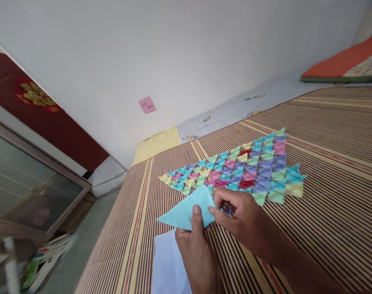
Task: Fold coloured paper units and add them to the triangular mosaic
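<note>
A light-blue sheet of folded paper (180,210), its long point toward the left, is held up between my two hands. My left hand (200,253) grips it from below, thumb lying on the front face and fingers behind. At the paper's right edge, my right hand (244,216) pinches with thumb and index finger. Just beyond lie rows of small folded paper pieces (235,169) in blue, green, purple, pink, yellow and red, laid out in a long wedge. Under my left hand is a pale lavender sheet of paper (167,261), partly hidden by the wrist.
A striped bamboo mat (336,212) covers the bed. A patterned sheet (216,118) shows along the wall. An orange folded quilt (342,63) sits at the far right. A pink note (147,105) is stuck on the wall. The bed's left edge drops to the floor (90,237).
</note>
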`<state>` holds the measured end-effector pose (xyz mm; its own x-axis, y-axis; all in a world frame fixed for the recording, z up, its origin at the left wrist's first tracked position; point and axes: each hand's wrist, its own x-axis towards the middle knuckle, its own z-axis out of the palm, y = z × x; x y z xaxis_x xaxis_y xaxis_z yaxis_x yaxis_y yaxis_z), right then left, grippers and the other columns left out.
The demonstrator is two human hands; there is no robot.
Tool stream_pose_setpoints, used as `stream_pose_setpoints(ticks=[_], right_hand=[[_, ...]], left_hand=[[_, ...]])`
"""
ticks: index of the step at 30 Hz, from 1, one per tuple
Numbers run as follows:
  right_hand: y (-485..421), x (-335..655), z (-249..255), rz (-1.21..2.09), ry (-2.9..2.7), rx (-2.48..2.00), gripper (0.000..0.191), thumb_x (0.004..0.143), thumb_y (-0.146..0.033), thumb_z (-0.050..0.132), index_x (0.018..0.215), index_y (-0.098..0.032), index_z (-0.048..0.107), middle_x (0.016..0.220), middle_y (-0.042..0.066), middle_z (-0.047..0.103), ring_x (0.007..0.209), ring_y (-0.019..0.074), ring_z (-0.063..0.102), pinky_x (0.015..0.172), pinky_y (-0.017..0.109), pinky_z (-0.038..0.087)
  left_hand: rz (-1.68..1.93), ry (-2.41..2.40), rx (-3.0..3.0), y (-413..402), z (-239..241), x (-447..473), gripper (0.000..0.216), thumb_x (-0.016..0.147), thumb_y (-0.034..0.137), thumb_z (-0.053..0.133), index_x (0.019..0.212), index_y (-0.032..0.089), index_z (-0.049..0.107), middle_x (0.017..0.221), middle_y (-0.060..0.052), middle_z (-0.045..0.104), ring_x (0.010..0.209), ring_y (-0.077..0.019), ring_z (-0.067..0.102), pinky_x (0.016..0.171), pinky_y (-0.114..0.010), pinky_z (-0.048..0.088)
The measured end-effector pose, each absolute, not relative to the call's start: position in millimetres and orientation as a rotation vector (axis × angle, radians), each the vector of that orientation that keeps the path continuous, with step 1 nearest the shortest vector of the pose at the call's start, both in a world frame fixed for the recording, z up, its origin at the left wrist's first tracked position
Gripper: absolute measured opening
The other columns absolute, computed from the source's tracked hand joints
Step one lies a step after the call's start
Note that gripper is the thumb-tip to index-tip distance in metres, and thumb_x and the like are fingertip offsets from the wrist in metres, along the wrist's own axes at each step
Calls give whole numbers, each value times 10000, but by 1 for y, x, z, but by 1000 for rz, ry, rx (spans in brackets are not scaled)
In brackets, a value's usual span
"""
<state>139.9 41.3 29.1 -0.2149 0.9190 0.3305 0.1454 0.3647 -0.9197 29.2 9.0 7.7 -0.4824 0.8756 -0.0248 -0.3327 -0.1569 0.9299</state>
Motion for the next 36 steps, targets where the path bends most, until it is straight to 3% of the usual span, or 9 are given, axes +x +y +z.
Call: stream_pose_setpoints(ticks=[9,17,21,25,28,31,36], right_hand=[[40,139,30,1014,-1596,-944,251,861,-252,577,665,-213,424,602,-59,356,565,118,350,518,259,293],[45,141,26,1073,-1420,-873,228,925,-331,610,751,-193,558,665,-37,474,606,122,428,550,250,360],[49,142,21,1127,-1341,-840,219,882,-315,665,736,-190,562,686,-28,510,631,123,476,566,240,396],[52,144,20,1284,-1202,-807,267,798,-366,759,930,-193,604,783,-9,588,706,143,568,612,239,455],[51,146,23,1423,-1237,-786,299,805,-445,739,824,-187,590,687,-31,520,603,118,494,529,223,400],[50,146,27,1390,-1229,-790,342,819,-461,725,715,-191,544,624,-51,437,550,100,406,485,216,345],[47,144,29,1296,-1095,-843,291,818,-443,735,758,-201,585,620,-44,490,541,111,444,486,223,372]], left_hand=[[1816,1188,729,11,11,30,351,854,340,767,1158,167,737,1089,-79,788,1117,-269,709,994,-374,533],[1749,1184,774,10,14,29,370,790,343,813,1094,139,761,1034,-106,795,971,-282,749,918,-404,574],[1737,1128,794,9,12,28,373,799,347,806,1105,140,758,987,-107,796,965,-296,749,873,-413,590],[1659,1108,845,8,9,23,385,819,324,797,1157,149,740,1042,-113,789,996,-291,740,898,-418,582],[1631,1129,855,8,8,22,432,808,321,813,1197,155,725,1084,-117,782,993,-285,738,905,-417,578],[1593,1144,812,8,5,23,410,778,320,841,1134,137,751,1018,-117,790,935,-269,742,858,-386,584],[1576,1072,714,11,5,25,312,740,271,876,1012,148,783,918,-74,785,805,-161,714,768,-258,571]])
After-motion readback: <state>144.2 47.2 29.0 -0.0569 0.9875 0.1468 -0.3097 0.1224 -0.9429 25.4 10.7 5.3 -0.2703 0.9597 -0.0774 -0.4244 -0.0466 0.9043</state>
